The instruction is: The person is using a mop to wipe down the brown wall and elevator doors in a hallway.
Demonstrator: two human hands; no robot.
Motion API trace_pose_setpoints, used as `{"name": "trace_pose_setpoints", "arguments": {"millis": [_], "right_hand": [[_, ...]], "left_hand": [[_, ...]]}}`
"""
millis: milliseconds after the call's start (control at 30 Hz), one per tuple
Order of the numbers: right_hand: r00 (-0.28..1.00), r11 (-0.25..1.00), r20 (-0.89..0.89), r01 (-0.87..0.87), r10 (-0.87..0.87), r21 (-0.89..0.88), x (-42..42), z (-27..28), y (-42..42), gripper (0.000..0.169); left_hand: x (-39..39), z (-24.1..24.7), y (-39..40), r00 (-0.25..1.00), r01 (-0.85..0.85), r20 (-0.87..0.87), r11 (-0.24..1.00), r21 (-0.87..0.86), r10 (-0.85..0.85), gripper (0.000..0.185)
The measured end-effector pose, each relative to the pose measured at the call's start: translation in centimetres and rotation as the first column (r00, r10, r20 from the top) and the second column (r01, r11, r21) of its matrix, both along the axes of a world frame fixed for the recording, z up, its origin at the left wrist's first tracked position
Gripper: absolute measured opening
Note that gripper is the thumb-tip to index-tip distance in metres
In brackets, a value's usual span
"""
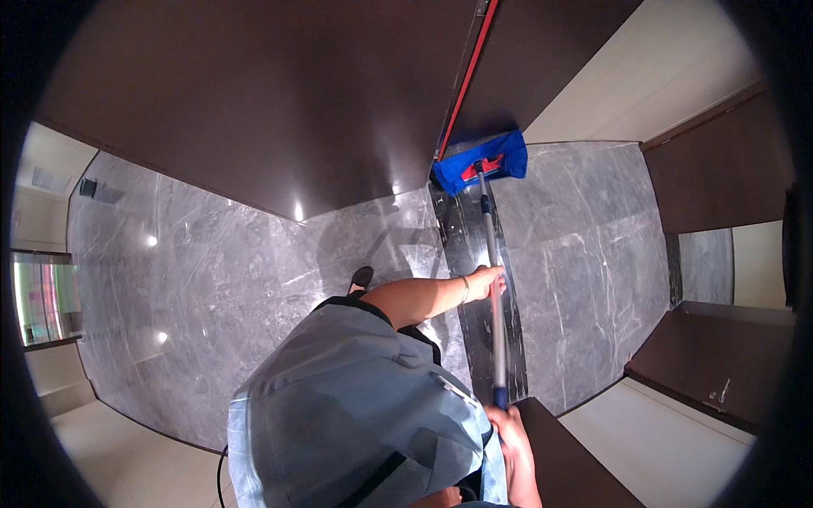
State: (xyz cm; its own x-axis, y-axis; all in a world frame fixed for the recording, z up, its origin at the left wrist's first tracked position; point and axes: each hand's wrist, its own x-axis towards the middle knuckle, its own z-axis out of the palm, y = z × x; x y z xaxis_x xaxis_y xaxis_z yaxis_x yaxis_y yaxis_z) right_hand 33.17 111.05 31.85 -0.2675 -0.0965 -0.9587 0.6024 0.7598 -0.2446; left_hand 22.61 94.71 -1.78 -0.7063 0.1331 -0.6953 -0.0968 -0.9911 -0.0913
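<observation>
A flat mop with a blue cloth head (513, 156) and a red centre plate (486, 167) is at the foot of the dark door frame. Its head is at the far end of a black stone threshold strip (467, 238), close to the hinge edge of a brown door. From the head, the metal pole (498, 336) runs back towards me. My left hand (486, 283) is wrapped around the middle of this pole. At the blue grip near my body, my right hand (507, 424) holds the upper end, partly blurred.
A large brown door (254, 95) stands open on the left, with a red strip (469, 79) along its edge. Grey marble flooring (190, 279) extends to both sides of the threshold. Brown doors (718, 159) and pale walls (641, 76) border the right side. A dark panel (559, 451) is beside my right hand.
</observation>
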Motion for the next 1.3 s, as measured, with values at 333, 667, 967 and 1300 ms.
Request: {"name": "trace_pose_setpoints", "arguments": {"millis": [333,667,967,1300], "right_hand": [[0.982,0.943,-0.019,-0.177,0.190,0.280,1.6,9.9,17.7,0.016],[0.737,0.713,-0.301,-0.333,0.605,0.618,12.0,3.7,25.3,0.031],[0.541,0.553,-0.283,-0.438,0.792,0.709,16.1,-8.1,25.5,0.040],[0.587,0.613,-0.313,-0.425,0.747,0.666,21.0,-6.2,17.8,0.038]], "left_hand": [[3.1,4.7,8.8,0.975,-0.033,0.220,0.998,-0.044,0.042,0.020],[19.3,10.5,9.7,0.985,0.021,0.171,0.991,-0.136,0.002,0.026],[21.1,1.4,1.0,0.925,0.050,0.377,0.970,-0.237,0.044,0.026],[22.1,-3.0,-3.0,0.895,0.020,0.438,0.970,-0.242,0.091,0.024]]}}
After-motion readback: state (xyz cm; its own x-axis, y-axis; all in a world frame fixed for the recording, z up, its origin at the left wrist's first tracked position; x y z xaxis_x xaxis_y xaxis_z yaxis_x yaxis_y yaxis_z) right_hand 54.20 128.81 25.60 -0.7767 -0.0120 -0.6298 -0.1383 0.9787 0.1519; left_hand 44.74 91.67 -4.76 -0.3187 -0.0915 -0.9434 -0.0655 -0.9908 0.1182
